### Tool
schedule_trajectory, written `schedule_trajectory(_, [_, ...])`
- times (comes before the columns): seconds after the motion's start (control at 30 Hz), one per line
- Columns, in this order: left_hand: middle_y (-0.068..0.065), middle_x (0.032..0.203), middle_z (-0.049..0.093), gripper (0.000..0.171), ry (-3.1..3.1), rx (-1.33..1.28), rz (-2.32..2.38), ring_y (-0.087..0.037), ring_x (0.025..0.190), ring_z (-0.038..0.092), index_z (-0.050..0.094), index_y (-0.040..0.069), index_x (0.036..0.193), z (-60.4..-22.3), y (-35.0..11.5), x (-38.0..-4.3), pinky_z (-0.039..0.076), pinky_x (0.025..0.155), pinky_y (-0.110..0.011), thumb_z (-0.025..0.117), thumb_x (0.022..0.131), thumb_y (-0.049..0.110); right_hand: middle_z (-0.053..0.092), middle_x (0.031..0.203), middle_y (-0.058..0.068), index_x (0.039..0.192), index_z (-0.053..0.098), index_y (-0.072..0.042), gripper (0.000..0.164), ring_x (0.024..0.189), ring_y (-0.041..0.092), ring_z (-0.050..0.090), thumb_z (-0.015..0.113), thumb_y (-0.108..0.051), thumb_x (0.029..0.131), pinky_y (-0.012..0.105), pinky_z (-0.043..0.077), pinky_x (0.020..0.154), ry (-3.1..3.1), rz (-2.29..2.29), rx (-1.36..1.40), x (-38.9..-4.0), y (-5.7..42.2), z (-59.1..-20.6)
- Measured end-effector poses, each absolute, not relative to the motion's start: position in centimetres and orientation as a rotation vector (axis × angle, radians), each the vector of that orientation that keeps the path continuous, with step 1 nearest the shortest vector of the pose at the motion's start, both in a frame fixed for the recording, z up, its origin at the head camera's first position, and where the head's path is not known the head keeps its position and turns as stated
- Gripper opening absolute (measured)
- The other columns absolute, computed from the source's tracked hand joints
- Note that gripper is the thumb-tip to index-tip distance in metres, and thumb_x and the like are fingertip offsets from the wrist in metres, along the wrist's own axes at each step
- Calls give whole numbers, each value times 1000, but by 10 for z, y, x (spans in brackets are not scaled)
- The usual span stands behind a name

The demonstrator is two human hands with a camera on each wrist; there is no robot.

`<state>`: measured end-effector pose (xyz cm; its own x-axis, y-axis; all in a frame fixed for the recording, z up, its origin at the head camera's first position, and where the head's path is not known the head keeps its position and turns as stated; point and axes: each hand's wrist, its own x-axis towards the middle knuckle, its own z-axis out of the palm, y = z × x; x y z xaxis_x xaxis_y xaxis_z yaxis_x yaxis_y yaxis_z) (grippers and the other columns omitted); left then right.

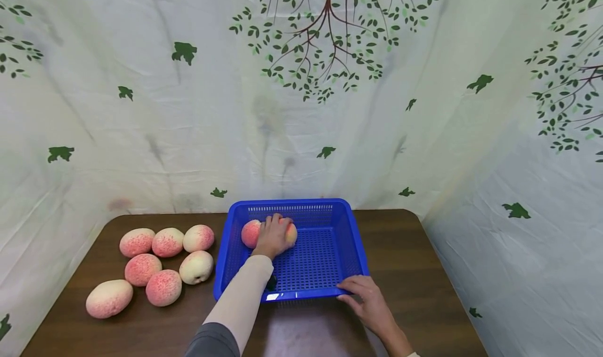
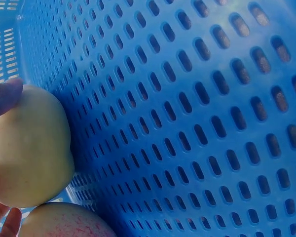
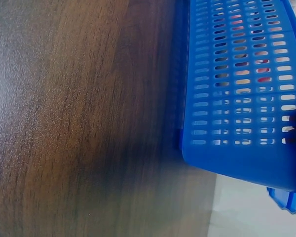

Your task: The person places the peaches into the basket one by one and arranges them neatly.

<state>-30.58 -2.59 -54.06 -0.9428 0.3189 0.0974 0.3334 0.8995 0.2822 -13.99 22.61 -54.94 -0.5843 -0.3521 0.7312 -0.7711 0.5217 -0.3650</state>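
Note:
A blue plastic basket [image 1: 308, 295] with slotted walls and floor stands at the table's far edge. Inside it, near the back left, my left hand [image 1: 271, 235] grips a pale pink-and-yellow peach [image 1: 291, 235] from above. In the left wrist view, thumb and fingers lie around that peach [image 2: 32, 148], close to the basket's slotted surface. A second peach [image 1: 250, 233], pinker, sits against it in the basket. My right hand [image 1: 369, 300] pinches the basket's front rim near the right corner, fingers over the rim and thumb outside. The right wrist view catches only a sliver of that hand.
Several more peaches lie left of the basket on the brown wooden table [image 1: 395, 252], among them a larger pale one [image 1: 109, 298] nearest the front left. A small dark object [image 1: 271, 282] shows beside the left forearm. A leaf-patterned white curtain [image 1: 282, 137] hangs behind the table.

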Motion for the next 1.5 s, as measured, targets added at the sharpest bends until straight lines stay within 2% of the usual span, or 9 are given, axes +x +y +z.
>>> schedule_trajectory(0.27, [-18,126,50,62,-2996,-548,-448,-37,117,44,60,14,122,-537,-37,-302,37,95,-52,83,69,36,68,90,2,93,73,-5,25,82,18,62,80,-6,69,27,41,80,-2177,945,911,-140,218,-549])
schedule_trajectory(0.47, [-18,131,49,60,-2973,-551,-587,-39,123,41,59,15,125,-524,-47,-302,34,99,-54,78,74,39,68,90,4,93,73,-6,28,81,20,62,81,-4,67,28,42,79,-2160,944,921,-139,215,-547])
schedule_trajectory(0.63, [-16,133,51,61,-2879,-568,-987,-39,126,42,58,12,130,-495,-53,-302,33,103,-56,77,78,38,68,89,3,92,73,-5,28,81,20,62,82,-3,66,27,42,80,-2168,961,904,-137,217,-544])
schedule_trajectory(0.83, [-13,131,57,56,-2694,-541,-1578,-35,124,49,56,10,131,-449,-70,-296,38,102,-49,75,83,32,68,89,3,92,73,-5,28,81,21,62,82,-3,65,26,43,79,-2175,956,891,-136,219,-542])
schedule_trajectory(0.93, [-13,126,60,50,-2617,-568,-1643,-36,119,53,58,10,128,-434,-87,-290,42,99,-48,74,85,29,68,89,3,92,73,-5,28,81,21,62,82,-4,65,27,43,79,-2169,946,894,-136,220,-543])
schedule_trajectory(1.0, [-17,125,61,47,-2584,-569,-1663,-39,117,54,58,5,127,-416,-99,-278,42,98,-50,73,86,22,68,89,3,91,73,-5,29,81,21,62,82,-4,64,27,43,79,-2171,935,892,-135,220,-543])
schedule_trajectory(1.1, [-19,124,61,45,-2535,-545,-1686,-38,115,55,57,3,127,-409,-123,-269,42,98,-49,72,87,18,68,89,1,91,73,-5,30,81,20,62,83,-4,63,27,43,78,-2171,910,885,-134,222,-544])
schedule_trajectory(1.37, [-18,128,58,49,-2546,-357,-1639,-34,115,55,53,7,133,-417,-198,-239,42,98,-49,69,90,24,68,89,0,90,73,-6,28,81,20,62,82,-7,64,27,43,79,-2182,895,874,-133,222,-545])
schedule_trajectory(1.5, [-14,125,59,47,-2557,-263,-1558,-25,112,55,54,8,132,-424,-230,-218,45,93,-35,68,91,25,68,88,0,90,73,-7,27,81,20,62,83,-8,64,26,43,78,-2179,894,882,-133,221,-544])
